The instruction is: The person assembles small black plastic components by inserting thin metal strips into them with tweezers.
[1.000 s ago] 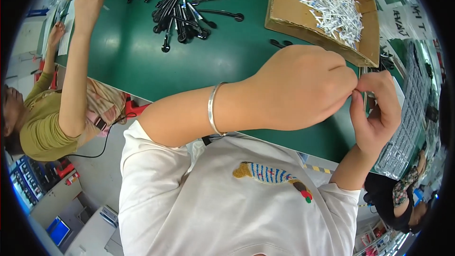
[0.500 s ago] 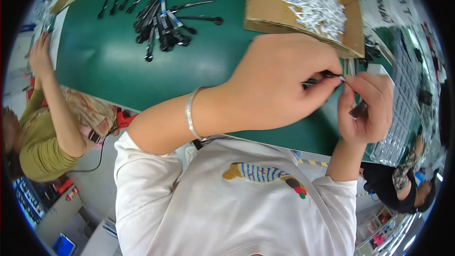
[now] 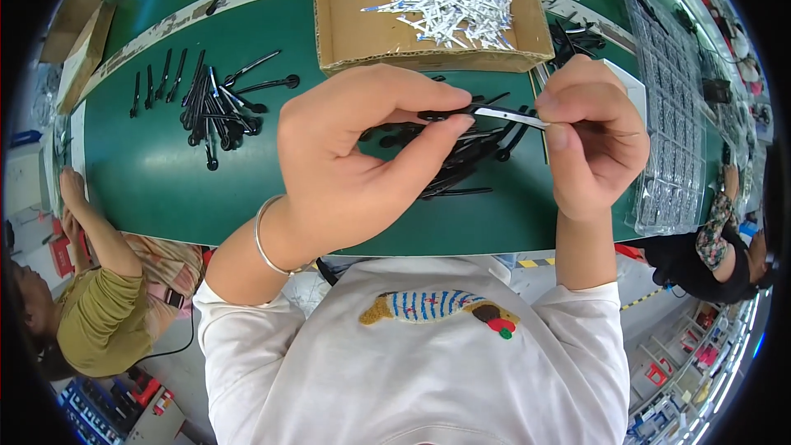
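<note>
Above the near pile, my left hand (image 3: pixel 354 152) pinches the rounded end of a slim black stick-like part (image 3: pixel 434 115) between thumb and fingertips. A narrow white strip (image 3: pixel 501 114) runs along this part toward the right. My right hand (image 3: pixel 597 132) pinches the strip's far end between thumb and forefinger. Whether the strip is fixed to the black part or loose cannot be made out. Below and behind my hands lies a pile of similar black parts (image 3: pixel 451 177), partly hidden by my fingers.
A cardboard box (image 3: pixel 354 56) of white strips (image 3: pixel 453 4) stands beyond my hands on the green table (image 3: pixel 132 189). Another heap of black parts (image 3: pixel 216 119) lies left, several in a row beside it. Clear plastic trays (image 3: pixel 671 132) are at right. Two people sit at either side.
Both hands have come nearer each other at mid-table and turned, so the black part with its white strip now shows. My view has shifted, bringing the near pile into sight.
</note>
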Demonstrator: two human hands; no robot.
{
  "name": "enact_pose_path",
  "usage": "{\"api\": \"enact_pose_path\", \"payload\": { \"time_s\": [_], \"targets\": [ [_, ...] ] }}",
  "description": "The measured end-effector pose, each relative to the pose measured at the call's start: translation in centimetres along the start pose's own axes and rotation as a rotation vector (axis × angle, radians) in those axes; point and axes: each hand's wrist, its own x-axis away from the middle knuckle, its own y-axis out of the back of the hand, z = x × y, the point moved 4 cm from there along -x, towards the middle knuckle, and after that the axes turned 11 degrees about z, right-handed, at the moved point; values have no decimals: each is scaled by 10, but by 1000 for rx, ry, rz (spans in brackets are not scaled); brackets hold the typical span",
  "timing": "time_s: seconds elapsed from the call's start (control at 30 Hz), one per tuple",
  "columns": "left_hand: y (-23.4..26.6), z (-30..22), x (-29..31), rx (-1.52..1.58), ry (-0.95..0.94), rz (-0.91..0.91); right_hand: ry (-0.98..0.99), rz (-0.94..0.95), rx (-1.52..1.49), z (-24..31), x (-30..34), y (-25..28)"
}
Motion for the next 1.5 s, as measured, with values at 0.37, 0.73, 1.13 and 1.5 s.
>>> {"api": "enact_pose_path", "payload": {
  "time_s": [0.37,0.73,1.13,1.5],
  "targets": [
    [-6,-10,0,-501,-293,-21,-454,168,69,9,1,-20],
    [-13,-9,2,-587,-383,-34,-575,91,-317,-3,6,-27],
    [6,-3,0,-212,-54,-3,-271,-70,72,1,3,24],
    [10,-8,1,-219,-137,-26,-185,-39,-482,20,5,11]
  ]
}}
